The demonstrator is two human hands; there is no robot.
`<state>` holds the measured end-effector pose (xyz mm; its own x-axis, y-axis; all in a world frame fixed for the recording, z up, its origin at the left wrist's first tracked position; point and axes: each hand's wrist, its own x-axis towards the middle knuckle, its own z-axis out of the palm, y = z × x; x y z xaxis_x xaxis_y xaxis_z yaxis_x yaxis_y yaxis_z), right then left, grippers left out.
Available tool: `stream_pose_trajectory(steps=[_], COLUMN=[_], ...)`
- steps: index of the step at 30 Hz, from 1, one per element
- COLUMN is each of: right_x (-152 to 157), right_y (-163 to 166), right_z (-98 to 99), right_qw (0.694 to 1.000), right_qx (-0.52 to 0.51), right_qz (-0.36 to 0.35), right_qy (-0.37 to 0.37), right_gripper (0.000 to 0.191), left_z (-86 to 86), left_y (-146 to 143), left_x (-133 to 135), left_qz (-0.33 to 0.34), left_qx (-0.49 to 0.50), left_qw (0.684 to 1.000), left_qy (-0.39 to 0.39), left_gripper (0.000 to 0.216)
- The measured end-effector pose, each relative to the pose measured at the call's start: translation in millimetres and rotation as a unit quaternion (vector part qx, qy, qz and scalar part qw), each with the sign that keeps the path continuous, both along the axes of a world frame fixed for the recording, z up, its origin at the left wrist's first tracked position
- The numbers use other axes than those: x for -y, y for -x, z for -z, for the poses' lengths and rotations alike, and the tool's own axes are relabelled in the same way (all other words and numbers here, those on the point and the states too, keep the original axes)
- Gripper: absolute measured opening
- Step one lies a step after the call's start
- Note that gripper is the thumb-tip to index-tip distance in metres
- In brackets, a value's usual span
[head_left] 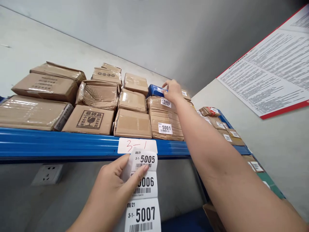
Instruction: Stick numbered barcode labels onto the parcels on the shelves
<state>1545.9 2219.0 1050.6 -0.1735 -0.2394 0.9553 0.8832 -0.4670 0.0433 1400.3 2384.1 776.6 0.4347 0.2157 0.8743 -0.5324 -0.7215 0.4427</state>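
Blue box [154, 91] lay on top of a stack of taped brown parcels on the high shelf, close to the back wall. The right hand [172, 91] reached up to it with the arm stretched out, fingers bent, their tips on the box's near edge by a small white label [161, 90]. Whether they gripped the box or only pressed on it could not be told. Under the box sat parcel 5002 [156, 103], and under that parcel 5001 [166, 125]. The left hand [116, 187], lower down in front of the beam [60, 143], held a strip [145, 190] of labels, thumb and forefinger pinched shut on the top one, 5005, while 5006 and 5007 hung below. Behind the strip a white tag [137, 145] reading 3-1 was stuck to the blue beam. Smaller labelled parcels [222, 124] ran off to the right. A socket [47, 174] sat in the wall beneath the beam, and a red-edged poster [270, 71] hung on the right wall
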Motion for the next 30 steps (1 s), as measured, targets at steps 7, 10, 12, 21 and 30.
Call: stream_pose_trajectory(steps=[7,10,12,21,30], right_x=[-12.3,-22.4,-29.1,-59.2,-72.6], right_y=[39.6,54.1,54.2,55.8,74.5], right_z=[117.6,189.9,220.7,254.1,217.1], right_qw=[0.932,0.857,0.846,0.798,0.874], right_qx=[0.139,0.079,0.029,-0.072,0.029], right_qz=[-0.288,-0.348,-0.389,-0.561,-0.474], right_qy=[0.168,0.371,0.364,0.209,0.103], right_gripper=[0.026,0.024,0.015,0.019,0.013], left_z=[-2.9,-3.5,-1.5,6.9,-6.0], left_y=[8.3,5.2,2.9,4.3,35.0], left_x=[3.5,3.7,4.9,18.7,6.8], left_qz=[0.005,0.029,0.029,-0.015,0.021], left_qx=[0.054,0.061,0.060,0.116,0.038], left_qw=[0.998,0.998,0.998,0.987,0.993], left_qy=[0.013,0.012,0.015,0.114,0.114], left_gripper=[0.043,0.041,0.040,0.044,0.030])
